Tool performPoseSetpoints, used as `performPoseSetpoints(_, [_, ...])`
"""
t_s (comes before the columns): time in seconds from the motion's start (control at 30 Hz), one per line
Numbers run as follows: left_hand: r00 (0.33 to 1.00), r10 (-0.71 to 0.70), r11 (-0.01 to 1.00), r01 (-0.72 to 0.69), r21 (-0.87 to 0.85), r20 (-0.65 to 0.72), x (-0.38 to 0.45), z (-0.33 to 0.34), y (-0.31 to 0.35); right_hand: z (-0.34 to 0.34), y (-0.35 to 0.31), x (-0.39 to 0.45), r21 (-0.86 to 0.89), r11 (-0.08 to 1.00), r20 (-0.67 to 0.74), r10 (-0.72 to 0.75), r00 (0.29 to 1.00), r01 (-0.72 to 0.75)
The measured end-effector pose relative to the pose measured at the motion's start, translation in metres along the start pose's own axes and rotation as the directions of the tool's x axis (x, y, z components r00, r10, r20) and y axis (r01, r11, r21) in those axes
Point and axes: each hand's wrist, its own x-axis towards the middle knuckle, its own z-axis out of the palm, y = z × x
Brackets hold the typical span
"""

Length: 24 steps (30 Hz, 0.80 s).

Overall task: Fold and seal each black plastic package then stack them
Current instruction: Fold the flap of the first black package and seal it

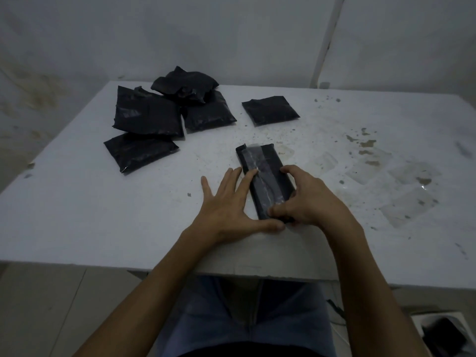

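The folded package (265,180) lay near the front middle of the table (77,202), a strip of clear tape (260,171) running along its length. The left hand (226,204) was spread flat, fingers straight, its fingertips on the package's left edge — probably to steady it. The right hand (304,199) curled round the package's right side and near end, thumb pressing the tape down, apparently to seal it. A loose pile of packages (164,117) sat at the far left, one single package (270,110) apart — bare table lay between them for stacking.
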Motion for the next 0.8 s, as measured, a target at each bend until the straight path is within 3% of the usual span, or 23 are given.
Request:
performPoseSetpoints(0.07, [1.0, -0.007, 0.996, 0.009, -0.086, 0.027, 0.002, -0.009, -0.001, -0.001, 0.002, 0.0, 0.003, 1.0, 0.012, -0.01, 1.0, 0.01])
performPoseSetpoints(0.17, [0.994, -0.032, 0.985, 0.013, -0.171, -0.106, 0.007, -0.013, -0.001, -0.002, 0.004, 0.001, 0.009, 1.0, 0.03, -0.013, 0.999, 0.013])
performPoseSetpoints(0.27, [0.965, 0.032, 0.999, -0.037, -0.014, -0.261, 0.016, -0.009, -0.002, -0.003, 0.003, 0.002, 0.0, 1.0, 0.033, -0.017, 0.999, 0.017])
performPoseSetpoints(0.37, [0.966, 0.043, 0.994, -0.016, 0.106, -0.256, 0.026, -0.015, -0.006, -0.005, 0.002, 0.005, -0.019, 1.0, 0.043, -0.011, 0.999, 0.012])
performPoseSetpoints(0.63, [0.894, -0.24, 0.949, 0.298, 0.103, -0.378, 0.031, -0.04, -0.014, -0.018, -0.005, 0.034, -0.09, 0.989, 0.022, -0.113, 0.993, 0.114])
performPoseSetpoints(0.73, [0.918, -0.148, 0.989, 0.148, -0.03, -0.367, 0.029, -0.057, -0.036, -0.016, -0.006, 0.043, -0.052, 0.977, 0.03, -0.205, 0.978, 0.206])
performPoseSetpoints(0.8, [0.962, -0.112, 0.982, 0.068, -0.177, -0.25, 0.026, -0.074, -0.05, -0.014, -0.008, 0.05, -0.013, 0.967, 0.034, -0.254, 0.967, 0.255])
